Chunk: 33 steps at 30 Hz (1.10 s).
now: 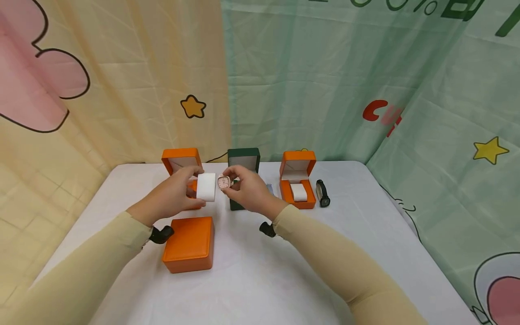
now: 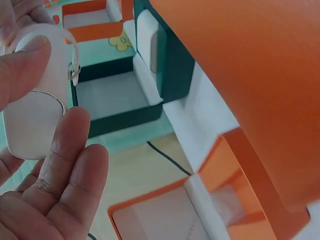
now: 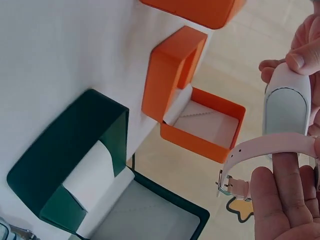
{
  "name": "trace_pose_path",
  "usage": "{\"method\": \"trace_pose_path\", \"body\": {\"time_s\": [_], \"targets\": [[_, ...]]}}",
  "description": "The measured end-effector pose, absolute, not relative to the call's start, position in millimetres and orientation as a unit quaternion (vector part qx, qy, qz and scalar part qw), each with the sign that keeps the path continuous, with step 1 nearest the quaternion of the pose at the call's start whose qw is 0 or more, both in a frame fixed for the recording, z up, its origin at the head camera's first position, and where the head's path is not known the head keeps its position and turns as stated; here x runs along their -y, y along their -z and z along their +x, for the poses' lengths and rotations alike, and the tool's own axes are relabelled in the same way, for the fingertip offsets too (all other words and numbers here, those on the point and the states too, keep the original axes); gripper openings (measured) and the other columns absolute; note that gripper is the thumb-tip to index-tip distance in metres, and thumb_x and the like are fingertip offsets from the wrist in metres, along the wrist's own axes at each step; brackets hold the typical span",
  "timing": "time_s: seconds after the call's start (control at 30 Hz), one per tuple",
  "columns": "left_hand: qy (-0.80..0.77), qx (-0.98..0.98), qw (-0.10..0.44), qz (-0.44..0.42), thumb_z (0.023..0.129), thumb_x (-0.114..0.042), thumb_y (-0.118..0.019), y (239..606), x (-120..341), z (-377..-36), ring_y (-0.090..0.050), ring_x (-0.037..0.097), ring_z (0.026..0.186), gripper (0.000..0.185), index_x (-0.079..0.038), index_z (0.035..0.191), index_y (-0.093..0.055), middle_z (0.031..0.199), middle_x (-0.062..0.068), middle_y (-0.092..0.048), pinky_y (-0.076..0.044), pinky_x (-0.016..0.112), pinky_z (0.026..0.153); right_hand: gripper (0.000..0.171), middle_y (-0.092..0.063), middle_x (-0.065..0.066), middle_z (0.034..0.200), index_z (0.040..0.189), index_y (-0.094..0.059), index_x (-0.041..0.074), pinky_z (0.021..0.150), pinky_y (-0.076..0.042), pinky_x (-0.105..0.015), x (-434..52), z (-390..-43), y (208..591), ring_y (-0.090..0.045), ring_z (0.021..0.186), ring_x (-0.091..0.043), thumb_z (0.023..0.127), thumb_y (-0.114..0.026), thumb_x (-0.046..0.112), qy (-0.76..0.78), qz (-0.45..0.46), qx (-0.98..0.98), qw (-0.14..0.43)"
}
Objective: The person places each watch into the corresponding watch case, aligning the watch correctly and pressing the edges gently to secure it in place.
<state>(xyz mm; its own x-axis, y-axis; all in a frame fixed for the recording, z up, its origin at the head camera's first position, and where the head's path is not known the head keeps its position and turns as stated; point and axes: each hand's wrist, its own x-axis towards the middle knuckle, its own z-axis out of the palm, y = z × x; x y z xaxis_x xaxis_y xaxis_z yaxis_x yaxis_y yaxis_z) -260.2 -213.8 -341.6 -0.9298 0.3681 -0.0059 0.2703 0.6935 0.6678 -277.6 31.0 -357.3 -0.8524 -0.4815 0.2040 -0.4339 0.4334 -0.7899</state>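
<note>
Box (image 1: 188, 243), orange and closed, is set nearest on the white tablecloth (image 1: 304, 275), just beside the left wrist. Beyond it, a white cushion (image 1: 206, 187) is gripped by the left hand (image 1: 178, 187), with the thumb and fingers closed on it from the left. A watch (image 1: 224, 182) with a pale pink strap (image 3: 270, 145) is pinched by the right hand (image 1: 249, 189), between thumb and fingers in a narrow hold. Both things are held up in the air, and the dial is turned toward the head camera.

The relation that matters is the narrow gap between them: the watch is held just to the right of the cushion, beside it and not around it. The cushion's longer side is seen upright from the head. The strap is curved into a loop, its buckle (image 3: 225, 182) at one end; whether it is fastened, or its opening lined up with the cushion, cannot be told. The watch is nearer the right fingers, the cushion the left.

Farther back, an orange case (image 1: 181, 153) is partly hidden by the left hand, a green case (image 1: 243, 153) stands behind the hands, and another orange case (image 1: 298, 155) stands to the right, beside a black watch (image 1: 323, 194). A printed curtain (image 1: 308, 90) is hung behind everything.
</note>
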Motion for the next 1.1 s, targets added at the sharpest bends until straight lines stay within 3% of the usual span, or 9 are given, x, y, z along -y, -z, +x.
{"method": "trace_pose_path", "body": {"time_s": [0.2, 0.43, 1.1], "targets": [[-0.331, -0.923, 0.055, 0.189, 0.083, -0.014, -0.091, 340, 195, -261, -0.074, 0.022, 0.092, 0.081, -0.004, 0.147, -0.041, 0.14, 0.018, -0.054, -0.066, 0.035, 0.08, 0.038, -0.065, -0.009, 0.123, 0.134, -0.057, 0.007, 0.086, -0.063, -0.029, -40, -277, 350, -0.074, 0.103, -0.022, 0.1, -0.073, 0.012, 0.463, -0.269, -0.844, 0.028], [-0.32, -0.926, 0.06, 0.192, 0.084, -0.015, -0.091, 336, 177, -261, -0.073, 0.022, 0.097, 0.083, -0.005, 0.149, -0.04, 0.141, 0.016, -0.05, -0.065, 0.032, 0.082, 0.039, -0.065, -0.008, 0.125, 0.135, -0.059, 0.009, 0.085, -0.063, -0.028, -51, -276, 347, -0.074, 0.101, -0.02, 0.099, -0.074, 0.013, 0.464, -0.263, -0.845, 0.033], [-0.307, -0.936, 0.022, 0.171, 0.087, -0.021, -0.088, 335, 160, -259, -0.073, 0.026, 0.105, 0.087, -0.008, 0.155, -0.036, 0.153, 0.017, -0.044, -0.064, 0.036, 0.086, 0.038, -0.062, -0.009, 0.135, 0.137, -0.065, 0.01, 0.09, -0.063, -0.033, -65, -277, 347, -0.075, 0.105, -0.027, 0.1, -0.072, 0.01, 0.516, -0.264, -0.815, 0.024]]}}
